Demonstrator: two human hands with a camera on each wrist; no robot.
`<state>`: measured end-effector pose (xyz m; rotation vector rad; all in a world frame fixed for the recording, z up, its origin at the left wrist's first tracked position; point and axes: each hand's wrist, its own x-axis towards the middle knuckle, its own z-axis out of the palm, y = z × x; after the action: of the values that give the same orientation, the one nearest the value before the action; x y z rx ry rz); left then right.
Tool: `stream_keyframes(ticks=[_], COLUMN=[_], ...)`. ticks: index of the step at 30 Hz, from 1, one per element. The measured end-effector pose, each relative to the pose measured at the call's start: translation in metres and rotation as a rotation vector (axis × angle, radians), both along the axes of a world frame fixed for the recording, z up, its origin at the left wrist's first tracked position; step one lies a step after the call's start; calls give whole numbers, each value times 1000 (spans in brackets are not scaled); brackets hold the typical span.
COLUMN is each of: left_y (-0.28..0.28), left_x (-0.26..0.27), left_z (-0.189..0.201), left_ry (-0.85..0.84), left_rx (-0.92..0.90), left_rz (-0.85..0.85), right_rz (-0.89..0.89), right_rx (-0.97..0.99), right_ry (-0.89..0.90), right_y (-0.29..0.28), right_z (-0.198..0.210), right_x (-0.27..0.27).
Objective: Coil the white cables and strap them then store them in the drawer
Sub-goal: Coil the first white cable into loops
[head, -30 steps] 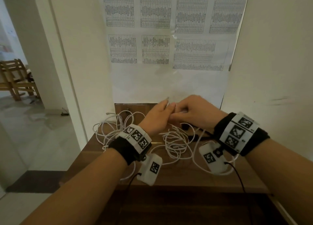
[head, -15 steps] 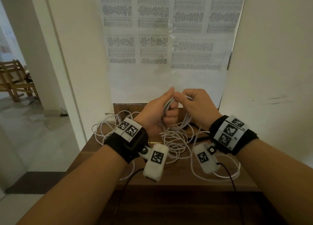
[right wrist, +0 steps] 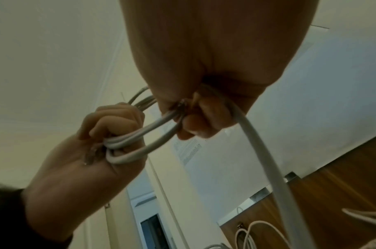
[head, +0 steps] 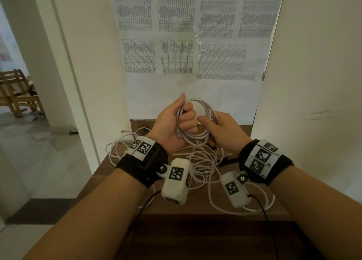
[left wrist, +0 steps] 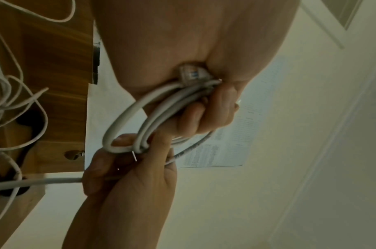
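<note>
Several loops of white cable (head: 197, 118) sit w/ both hands above the wooden surface (head: 195, 207). Left hand (head: 172, 126) fists the coil; right hand (head: 221, 132) pinches its far side & feeds slack. Keep loops equal, plug (left wrist: 192, 72) tucked in, tail free of the tangle (head: 197, 162).

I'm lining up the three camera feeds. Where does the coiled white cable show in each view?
Head: coil at centre, held up between left hand and right hand.
Left wrist: coil mid-frame, left of centre.
Right wrist: coil left of centre.
Shared landmark: the wooden desk top.
</note>
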<state>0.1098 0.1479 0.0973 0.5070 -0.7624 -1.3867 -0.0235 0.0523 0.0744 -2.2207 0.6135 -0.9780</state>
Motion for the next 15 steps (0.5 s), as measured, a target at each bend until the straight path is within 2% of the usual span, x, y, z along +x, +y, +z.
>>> stream_keyframes(ticks=[4,8,13,15], left_y=[0,-1,0,2], left_x=[4,6,-16,-23], left_z=[-4,-3,-4,-5], left_ry=[-24,37,24,0], left_rx=[18,29,-17,-49], left_rz=[38,129,142,131], right_rz=[31,50,-41,-36], right_rx=[25,-34,76,119], right_ry=[4,100,-55,-55], right_y=[4,8,-4,-9], right_z=[3,2,-1,-4], right_x=[0,5,12,14])
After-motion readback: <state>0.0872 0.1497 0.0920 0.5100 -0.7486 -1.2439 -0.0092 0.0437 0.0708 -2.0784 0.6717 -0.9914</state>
